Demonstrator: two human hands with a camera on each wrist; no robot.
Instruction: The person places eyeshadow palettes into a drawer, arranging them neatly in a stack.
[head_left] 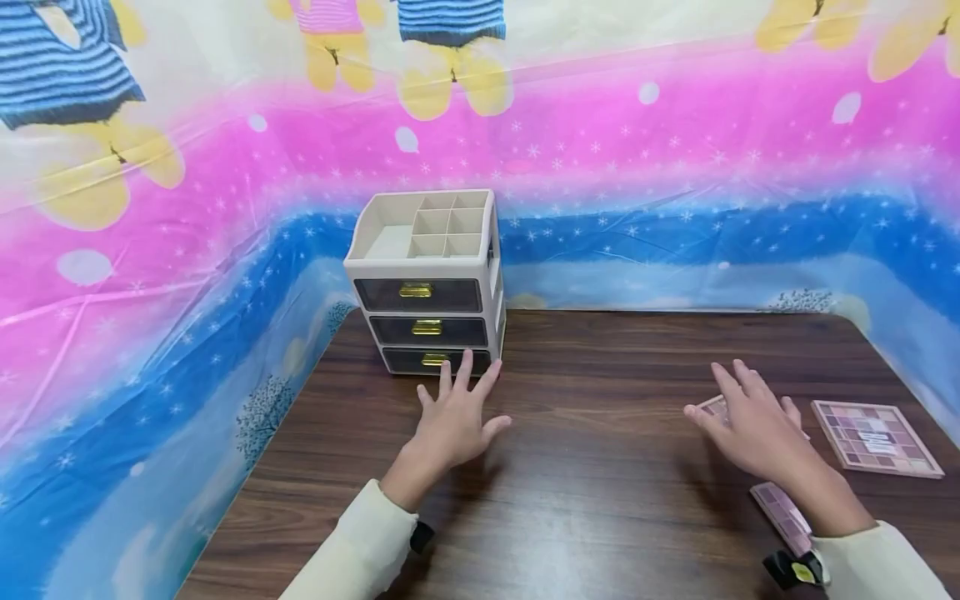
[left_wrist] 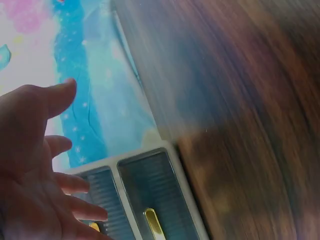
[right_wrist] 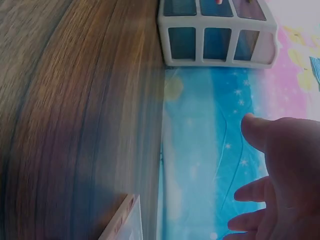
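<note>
A white desktop organizer (head_left: pixel 414 267) with three dark drawers and gold handles stands at the table's back left; its open top has divided compartments. My left hand (head_left: pixel 452 421) spreads its fingers just in front of the bottom drawer (head_left: pixel 405 361), holding nothing; the left wrist view shows the fingers (left_wrist: pixel 75 182) beside the drawer fronts. On the right, my right hand (head_left: pixel 761 433) hovers with fingers extended above an eyeshadow palette (head_left: pixel 714 407), which it mostly hides. A larger square palette (head_left: pixel 877 440) lies to its right. Below the right wrist rests a narrow palette (head_left: pixel 782 515), partly covered.
The dark wood table (head_left: pixel 600 500) carries all these things. A colourful patterned cloth (head_left: pixel 637 167) hangs behind the table and along its sides. Close to the back left edge stands the organizer, near the cloth.
</note>
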